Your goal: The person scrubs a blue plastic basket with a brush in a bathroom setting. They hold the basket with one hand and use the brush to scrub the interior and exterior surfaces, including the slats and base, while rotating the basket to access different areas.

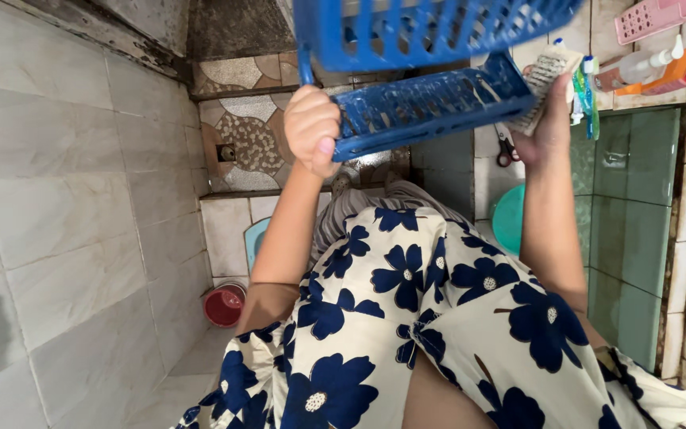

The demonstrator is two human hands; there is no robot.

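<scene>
A blue plastic basket (430, 103) with slotted walls is held up in the air, tilted on its side, so that its long slatted wall is turned toward the camera. Its upper part is cut off by the top edge of the picture. A scrubbing brush (545, 83) with pale bristles is pressed against the basket's right end, its bristles touching the plastic.
</scene>
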